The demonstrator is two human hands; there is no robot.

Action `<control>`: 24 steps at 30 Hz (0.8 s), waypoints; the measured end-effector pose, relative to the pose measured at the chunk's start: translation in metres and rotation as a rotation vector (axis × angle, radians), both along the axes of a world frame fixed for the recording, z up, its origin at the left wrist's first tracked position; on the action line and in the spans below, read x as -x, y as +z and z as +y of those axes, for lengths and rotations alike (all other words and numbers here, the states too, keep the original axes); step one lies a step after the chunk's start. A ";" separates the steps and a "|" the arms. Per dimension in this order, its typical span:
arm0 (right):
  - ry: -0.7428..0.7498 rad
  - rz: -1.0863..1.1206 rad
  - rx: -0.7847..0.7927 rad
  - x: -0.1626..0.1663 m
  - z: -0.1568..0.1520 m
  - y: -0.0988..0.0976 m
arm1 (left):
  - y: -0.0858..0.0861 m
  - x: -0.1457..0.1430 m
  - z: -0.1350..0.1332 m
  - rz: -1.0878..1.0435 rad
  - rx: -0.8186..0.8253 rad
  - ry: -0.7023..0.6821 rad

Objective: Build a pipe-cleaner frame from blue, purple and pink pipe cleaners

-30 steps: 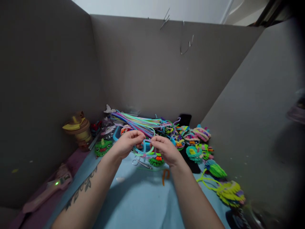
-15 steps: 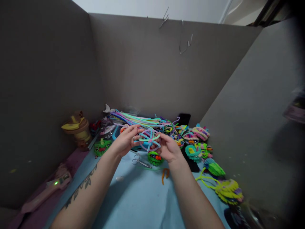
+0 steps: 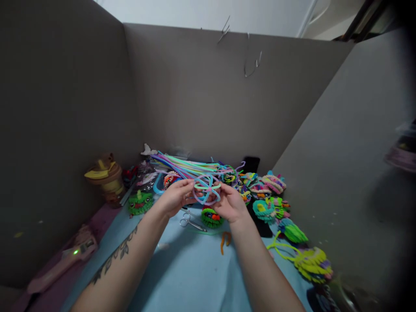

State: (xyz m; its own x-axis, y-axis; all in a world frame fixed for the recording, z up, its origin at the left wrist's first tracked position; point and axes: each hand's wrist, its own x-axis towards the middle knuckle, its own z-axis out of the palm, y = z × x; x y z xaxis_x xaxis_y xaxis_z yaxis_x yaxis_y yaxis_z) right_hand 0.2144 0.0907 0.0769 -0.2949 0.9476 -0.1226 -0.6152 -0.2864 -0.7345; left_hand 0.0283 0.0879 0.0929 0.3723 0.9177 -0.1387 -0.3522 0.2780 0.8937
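Between my two hands is a round openwork frame of bent pipe cleaners (image 3: 208, 189) in lilac, light blue and mint green, with a pink spot where the strands cross. My left hand (image 3: 177, 197) pinches its left side. On the right side, the fingers of my right hand (image 3: 230, 203) close on its edge; some fingertips are hidden behind it. Just below hangs the view of a green fuzzy piece with a red-orange part (image 3: 212, 217) on the table. Silver scissors (image 3: 193, 222) lie left of that piece, and a bent orange pipe cleaner (image 3: 225, 242) lies nearer to me.
A long bundle of pastel pipe cleaners (image 3: 186, 164) lies along the back. Several colourful fuzzy pieces (image 3: 274, 184) line the right side. A green fuzzy face (image 3: 140, 202), a brown cup (image 3: 105, 177) and a pink glue gun (image 3: 66, 258) stand or lie at left. Grey panels (image 3: 195, 95) enclose the table.
The pipe cleaner frame has turned a little and shifted slightly right. My left hand has moved right and a bit lower, with its fingers closer around the frame's edge.
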 end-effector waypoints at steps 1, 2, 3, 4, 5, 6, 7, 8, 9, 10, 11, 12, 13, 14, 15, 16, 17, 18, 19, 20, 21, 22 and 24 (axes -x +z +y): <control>-0.001 0.011 0.010 0.000 0.000 0.000 | 0.000 0.000 0.000 -0.004 0.010 0.011; -0.001 0.017 0.016 0.001 -0.001 0.001 | 0.000 0.000 0.001 -0.018 0.019 0.021; 0.001 0.019 0.019 0.001 -0.001 0.001 | 0.000 0.000 0.001 -0.037 0.023 0.025; 0.001 0.016 0.018 0.003 -0.001 0.001 | 0.000 0.000 0.002 -0.058 0.020 0.026; -0.001 0.006 0.017 0.004 -0.002 0.000 | 0.000 0.001 0.002 -0.075 0.010 0.029; -0.012 -0.015 0.012 0.005 -0.002 -0.001 | 0.001 0.001 0.002 -0.085 -0.001 0.034; -0.037 -0.044 0.004 0.007 -0.002 -0.001 | 0.001 0.001 0.002 -0.086 -0.012 0.040; -0.087 -0.080 -0.011 0.008 -0.003 -0.001 | 0.002 0.002 0.002 -0.076 -0.024 0.048; -0.179 -0.124 -0.038 0.010 -0.004 0.000 | 0.002 0.002 0.002 -0.056 -0.037 0.059; -0.313 -0.183 -0.090 0.010 -0.006 0.001 | 0.003 0.002 0.001 -0.032 -0.051 0.071; -0.475 -0.262 -0.174 0.011 -0.010 0.004 | 0.003 0.002 0.001 -0.008 -0.068 0.086; -0.637 -0.368 -0.295 0.011 -0.014 0.008 | 0.004 0.002 0.000 0.014 -0.088 0.105; -0.780 -0.506 -0.448 0.011 -0.019 0.012 | 0.004 0.001 -0.001 0.034 -0.110 0.126; -0.850 -0.671 -0.623 0.011 -0.025 0.017 | 0.004 0.000 -0.002 0.052 -0.132 0.143; -0.833 -0.853 -0.790 0.012 -0.031 0.021 | 0.004 -0.001 -0.003 0.066 -0.152 0.156; -0.793 -1.018 -0.920 0.013 -0.036 0.025 | 0.004 -0.002 -0.004 0.075 -0.171 0.159; -0.760 -1.150 -1.013 0.015 -0.040 0.027 | 0.005 -0.003 -0.005 0.080 -0.187 0.154; -0.742 -1.250 -1.060 0.017 -0.043 0.028 | 0.005 -0.004 -0.007 0.077 -0.197 0.141; -0.736 -1.316 -1.076 0.020 -0.044 0.027 | 0.005 -0.004 -0.008 0.070 -0.200 0.125; -0.739 -1.350 -1.073 0.023 -0.044 0.025 | 0.005 -0.004 -0.009 0.060 -0.197 0.110; -0.741 -1.355 -1.057 0.025 -0.042 0.023 | 0.005 -0.004 -0.009 0.049 -0.192 0.097; -0.736 -1.335 -1.031 0.026 -0.040 0.021 | 0.005 -0.004 -0.010 0.036 -0.190 0.083; -0.723 -1.236 -0.956 0.027 -0.035 0.017 | 0.004 -0.003 -0.010 0.006 -0.206 0.050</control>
